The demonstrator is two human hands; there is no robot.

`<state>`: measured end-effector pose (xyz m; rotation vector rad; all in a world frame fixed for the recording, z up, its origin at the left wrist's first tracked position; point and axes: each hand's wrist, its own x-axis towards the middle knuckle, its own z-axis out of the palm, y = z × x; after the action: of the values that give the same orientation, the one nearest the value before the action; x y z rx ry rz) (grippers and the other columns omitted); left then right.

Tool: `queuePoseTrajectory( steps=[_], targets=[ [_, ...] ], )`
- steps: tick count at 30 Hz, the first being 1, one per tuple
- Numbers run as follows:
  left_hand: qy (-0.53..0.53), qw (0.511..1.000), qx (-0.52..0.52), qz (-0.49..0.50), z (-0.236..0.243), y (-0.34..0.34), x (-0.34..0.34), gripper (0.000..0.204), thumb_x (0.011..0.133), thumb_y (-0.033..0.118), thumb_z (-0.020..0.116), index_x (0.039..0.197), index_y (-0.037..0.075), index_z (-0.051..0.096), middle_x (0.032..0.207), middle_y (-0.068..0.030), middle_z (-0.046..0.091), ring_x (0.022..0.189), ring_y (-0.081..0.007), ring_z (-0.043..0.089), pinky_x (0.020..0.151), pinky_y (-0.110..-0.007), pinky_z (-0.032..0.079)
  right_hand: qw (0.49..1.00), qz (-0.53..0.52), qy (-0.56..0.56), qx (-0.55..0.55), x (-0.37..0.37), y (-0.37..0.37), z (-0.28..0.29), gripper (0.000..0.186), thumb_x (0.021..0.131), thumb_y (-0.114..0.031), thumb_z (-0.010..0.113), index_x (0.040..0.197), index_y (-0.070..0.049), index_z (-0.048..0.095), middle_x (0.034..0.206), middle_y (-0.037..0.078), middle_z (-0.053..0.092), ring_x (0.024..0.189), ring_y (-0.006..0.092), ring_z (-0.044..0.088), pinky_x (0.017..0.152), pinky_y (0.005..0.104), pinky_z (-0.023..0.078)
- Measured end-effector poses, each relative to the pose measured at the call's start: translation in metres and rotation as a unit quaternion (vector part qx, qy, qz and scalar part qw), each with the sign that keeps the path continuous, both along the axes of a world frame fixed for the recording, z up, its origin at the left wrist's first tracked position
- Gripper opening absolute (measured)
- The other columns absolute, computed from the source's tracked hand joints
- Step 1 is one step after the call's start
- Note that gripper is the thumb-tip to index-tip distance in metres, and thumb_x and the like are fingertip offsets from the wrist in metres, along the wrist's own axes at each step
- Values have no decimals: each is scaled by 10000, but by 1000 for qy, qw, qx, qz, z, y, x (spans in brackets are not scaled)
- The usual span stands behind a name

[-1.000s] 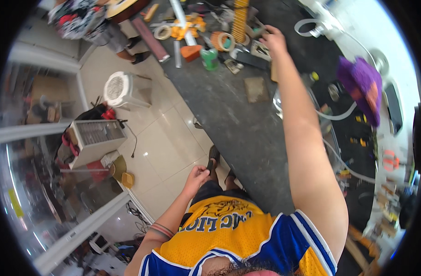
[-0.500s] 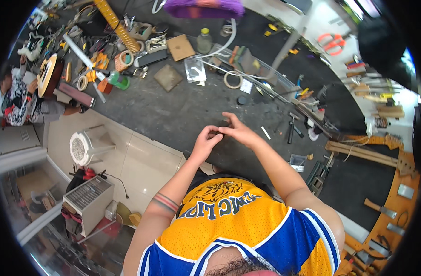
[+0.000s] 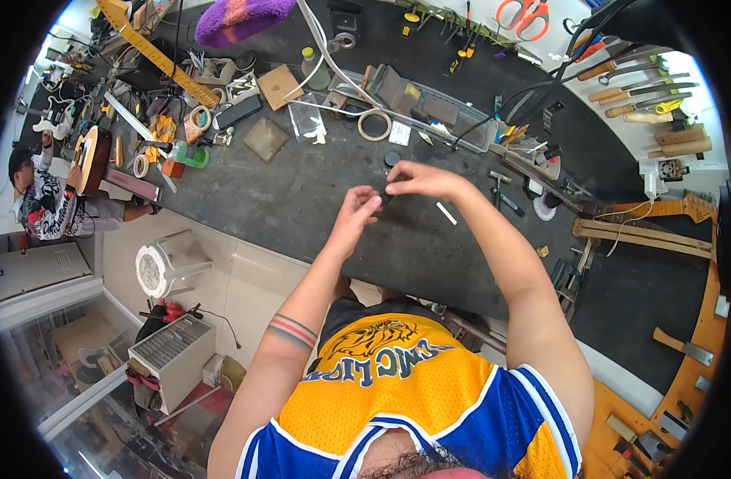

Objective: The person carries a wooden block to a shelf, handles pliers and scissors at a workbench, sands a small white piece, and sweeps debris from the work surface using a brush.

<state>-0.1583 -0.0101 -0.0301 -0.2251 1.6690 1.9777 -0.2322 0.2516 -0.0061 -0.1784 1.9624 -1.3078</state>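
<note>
My left hand (image 3: 357, 212) and my right hand (image 3: 421, 182) are raised over the dark worktop (image 3: 325, 176), fingertips close together and pinched around a small dark piece (image 3: 386, 195), too small to make out. Just behind my right fingers lies a round black lid (image 3: 392, 160). A thin white strip (image 3: 447, 213) rests on the worktop below my right hand. Farther back are a tape roll (image 3: 374, 125), a square metal plate (image 3: 265, 138) and a clear bag (image 3: 305, 120).
A long tray (image 3: 429, 108) and cluttered tools line the back. A yellow ruled strip (image 3: 154, 48) leans at upper left. Knives (image 3: 645, 92) hang on the right wall. Another person (image 3: 54, 199) sits left with a guitar (image 3: 92, 160). A white stool (image 3: 162, 263) stands on the floor.
My view has swung toward the bench. My right hand came back from its far reach to join my left hand, which rose from waist level. Both have since moved a little farther forward.
</note>
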Motion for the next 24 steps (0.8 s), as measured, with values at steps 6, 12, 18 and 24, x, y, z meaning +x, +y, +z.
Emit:
queuePoseTrajectory(
  steps=[6, 12, 18, 24],
  targets=[
    [-7, 999, 1, -52, -24, -9, 15, 419, 1066, 312, 765, 1348, 39, 619, 1230, -104, 713, 1125, -188, 700, 949, -338, 534, 978, -181, 102, 2, -29, 22, -23, 694, 1003, -529, 794, 1448, -16, 651, 1400, 182, 700, 1321, 290, 658, 1139, 418, 505],
    [111, 980, -162, 37, -68, -38, 57, 456, 1008, 273, 833, 1319, 19, 616, 1210, -123, 713, 1106, -222, 688, 986, -373, 551, 820, -208, 238, 477, -109, 112, -44, 630, 960, -264, 741, 1534, -46, 596, 1578, 226, 609, 1479, 390, 581, 1228, 497, 468],
    [85, 978, -183, 50, -73, -58, 63, 480, 1016, 255, 818, 1355, 3, 590, 1244, -130, 684, 1138, -213, 665, 1021, -381, 547, 810, -116, 186, 544, -108, 122, -35, 692, 858, -239, 829, 1508, -106, 631, 1563, 174, 612, 1474, 416, 553, 1227, 507, 474],
    [102, 978, -178, 24, -74, -59, 60, 476, 1016, 240, 816, 1364, 4, 591, 1252, -122, 682, 1134, -205, 654, 1019, -373, 544, 843, -155, 254, 448, -107, 166, -29, 451, 905, -190, 805, 1347, -142, 732, 1426, 146, 654, 1374, 389, 639, 1130, 499, 526]
  ],
)
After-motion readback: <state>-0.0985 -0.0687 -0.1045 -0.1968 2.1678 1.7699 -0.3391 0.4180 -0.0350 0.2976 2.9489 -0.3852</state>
